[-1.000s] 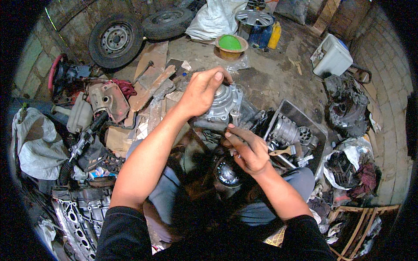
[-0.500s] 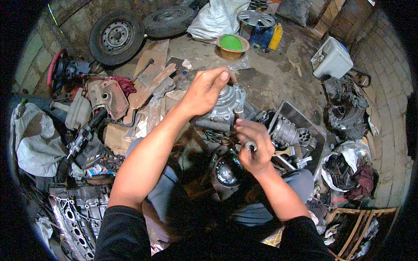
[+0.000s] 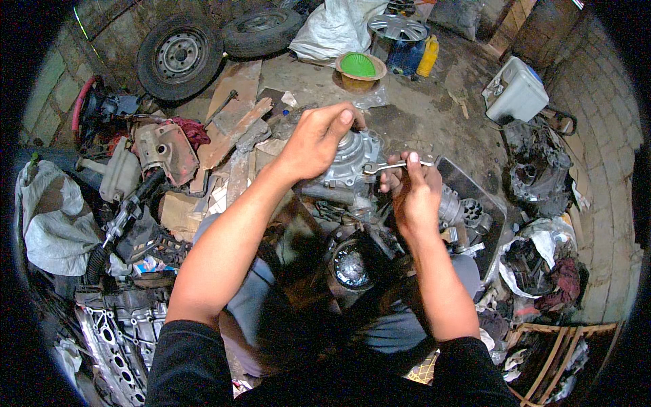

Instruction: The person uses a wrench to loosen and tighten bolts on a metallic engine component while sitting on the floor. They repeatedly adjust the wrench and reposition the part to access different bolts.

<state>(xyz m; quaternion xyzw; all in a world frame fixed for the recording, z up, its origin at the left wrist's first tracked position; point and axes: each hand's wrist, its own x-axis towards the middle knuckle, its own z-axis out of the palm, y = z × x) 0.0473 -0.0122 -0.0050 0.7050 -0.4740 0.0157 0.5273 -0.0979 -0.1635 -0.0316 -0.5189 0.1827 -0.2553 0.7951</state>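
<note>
My left hand [image 3: 315, 141] is closed around the top of a grey cast metal gear housing [image 3: 358, 157], its thumb on the near side and its fingers partly hidden behind. The housing stands upright in front of my knees. In my right hand [image 3: 419, 200] is a silver wrench [image 3: 389, 165], pinched between thumb and fingers and held about level. Its jaw end meets the right edge of the housing; whether it sits on a bolt I cannot tell. Below, between my legs, is a round dark opening [image 3: 350, 266] with a shiny wet-looking inside.
To the right, a black tray [image 3: 466, 178] holds metal parts, among them a cylindrical unit [image 3: 450, 207]. An engine head [image 3: 119, 336] lies at lower left. Wood scraps [image 3: 237, 136] and a car wheel [image 3: 180, 57] are farther off. A green basket [image 3: 358, 64] rests in a brown bowl.
My right hand has moved up and turned, bringing the wrench from pointing at me to lying level against the housing's right edge. My left hand stays on the housing.
</note>
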